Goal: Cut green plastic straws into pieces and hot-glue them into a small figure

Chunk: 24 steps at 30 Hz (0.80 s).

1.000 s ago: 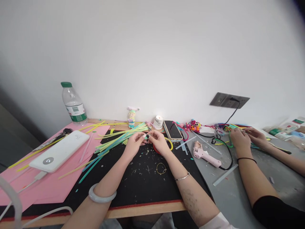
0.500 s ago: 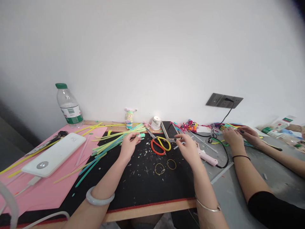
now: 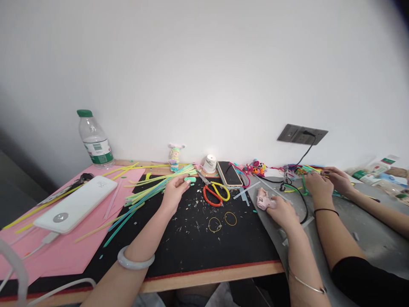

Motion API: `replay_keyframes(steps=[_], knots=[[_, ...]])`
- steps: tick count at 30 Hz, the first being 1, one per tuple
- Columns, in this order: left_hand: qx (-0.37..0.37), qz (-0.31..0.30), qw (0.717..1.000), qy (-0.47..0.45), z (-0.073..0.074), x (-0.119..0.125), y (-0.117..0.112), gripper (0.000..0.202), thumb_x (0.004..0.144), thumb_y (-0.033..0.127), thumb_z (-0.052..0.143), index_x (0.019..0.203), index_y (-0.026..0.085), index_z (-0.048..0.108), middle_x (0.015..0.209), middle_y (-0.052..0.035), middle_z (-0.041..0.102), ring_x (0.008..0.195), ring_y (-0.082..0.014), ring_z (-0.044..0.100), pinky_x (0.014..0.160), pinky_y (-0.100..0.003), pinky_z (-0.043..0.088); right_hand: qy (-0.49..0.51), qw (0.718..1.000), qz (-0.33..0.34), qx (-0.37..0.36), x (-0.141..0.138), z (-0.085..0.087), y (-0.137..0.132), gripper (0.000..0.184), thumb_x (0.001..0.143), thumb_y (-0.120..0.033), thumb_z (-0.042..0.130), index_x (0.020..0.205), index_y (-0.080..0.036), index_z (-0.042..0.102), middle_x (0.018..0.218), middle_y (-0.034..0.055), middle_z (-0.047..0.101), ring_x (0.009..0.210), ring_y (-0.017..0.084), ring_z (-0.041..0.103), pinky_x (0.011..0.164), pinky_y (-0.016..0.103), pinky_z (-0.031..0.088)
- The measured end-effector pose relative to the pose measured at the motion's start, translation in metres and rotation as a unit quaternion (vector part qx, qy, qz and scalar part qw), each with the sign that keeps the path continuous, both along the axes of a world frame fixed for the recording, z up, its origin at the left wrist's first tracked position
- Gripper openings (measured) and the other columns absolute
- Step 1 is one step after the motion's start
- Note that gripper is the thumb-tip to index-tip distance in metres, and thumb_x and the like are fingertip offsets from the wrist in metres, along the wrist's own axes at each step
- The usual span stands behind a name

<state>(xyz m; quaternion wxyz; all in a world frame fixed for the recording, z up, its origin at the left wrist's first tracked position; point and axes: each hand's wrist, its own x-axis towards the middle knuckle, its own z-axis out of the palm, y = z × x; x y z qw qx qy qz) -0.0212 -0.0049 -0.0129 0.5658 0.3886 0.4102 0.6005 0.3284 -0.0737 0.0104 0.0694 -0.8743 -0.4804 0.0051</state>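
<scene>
My left hand (image 3: 174, 190) pinches a small green pipe-cleaner piece (image 3: 190, 180) over the black mat (image 3: 191, 243), beside a fan of green, blue and yellow pipe cleaners (image 3: 150, 187). My right hand (image 3: 281, 212) has closed on the pink glue gun (image 3: 264, 199) lying on the grey surface to the right. Red-and-yellow scissors (image 3: 214, 194) and two thin gold rings (image 3: 223, 221) lie on the mat between my hands.
A co-worker's two hands (image 3: 322, 183) handle coloured pipe cleaners at the right. A white power bank (image 3: 76, 204) lies on pink paper (image 3: 64, 251), a water bottle (image 3: 94, 138) stands at the back left. A phone (image 3: 229, 173), small figurine (image 3: 174, 156) and wall socket (image 3: 302, 134) are behind.
My right hand left the green piece, swept right past the scissors and phone, and came down on the glue gun. My left hand stayed in place with the green piece.
</scene>
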Motion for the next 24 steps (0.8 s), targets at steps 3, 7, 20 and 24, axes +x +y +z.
replay_keyframes(steps=[3, 7, 20, 24], knots=[[-0.002, 0.008, 1.000, -0.001, 0.001, 0.000, 0.000, 0.042, 0.061, 0.031, 0.075, 0.098, 0.016, 0.061, 0.093, -0.0069, 0.066, 0.092, -0.0173, 0.061, 0.086, -0.032, 0.048, 0.006, 1.000, -0.003, 0.010, -0.001, 0.005, 0.001, 0.054, 0.070, -0.038, 0.050, 0.121, -0.020, 0.052, 0.115, 0.0196, 0.057, 0.105, 0.038, 0.054, 0.078, 0.050, 0.042], [-0.017, 0.021, 1.000, -0.002, 0.003, 0.000, -0.001, 0.039, 0.059, 0.033, 0.076, 0.090, 0.015, 0.059, 0.090, -0.0062, 0.065, 0.087, -0.0166, 0.062, 0.080, -0.031, 0.050, 0.009, 0.999, -0.015, 0.041, -0.004, 0.010, -0.002, 0.055, 0.069, -0.040, 0.051, 0.120, -0.021, 0.055, 0.114, 0.0199, 0.058, 0.105, 0.039, 0.054, 0.078, 0.052, 0.041], [-0.031, -0.022, 0.999, -0.021, 0.010, -0.001, -0.005, 0.036, 0.071, 0.037, 0.067, 0.100, 0.020, 0.057, 0.104, -0.0068, 0.062, 0.080, -0.0166, 0.066, 0.073, -0.032, 0.053, 0.115, 0.934, 0.116, 0.317, -0.038, 0.044, -0.002, 0.035, 0.068, -0.038, 0.054, 0.088, -0.012, 0.068, 0.067, 0.0068, 0.061, 0.062, 0.020, 0.053, 0.057, 0.029, 0.040], [-0.041, -0.045, 0.998, -0.033, 0.014, 0.002, -0.007, 0.034, 0.073, 0.035, 0.065, 0.102, 0.020, 0.056, 0.094, -0.0045, 0.062, 0.072, -0.0148, 0.067, 0.070, -0.030, 0.053, 0.260, 0.889, 0.274, 0.258, -0.067, 0.052, 0.013, 0.024, 0.069, -0.035, 0.057, 0.067, -0.012, 0.064, 0.054, -0.0002, 0.053, 0.050, 0.011, 0.043, 0.048, 0.023, 0.034]])
